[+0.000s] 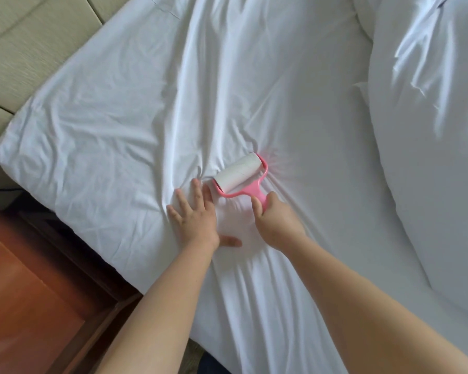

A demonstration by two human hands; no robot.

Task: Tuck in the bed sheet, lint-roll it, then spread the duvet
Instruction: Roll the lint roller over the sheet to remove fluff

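I had the right hand (270,214) gripping the pink lint roller (241,175) on the bed sheet (119,125), the left hand (193,214) pressed flat beside it. Rolling was underway, I judged (creases remained); the duvet (427,130) lay bunched at the right, unspread.

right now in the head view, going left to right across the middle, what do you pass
wooden nightstand → white bed sheet → left hand pressed flat on the sheet → pink lint roller → right hand gripping its handle → bunched white duvet
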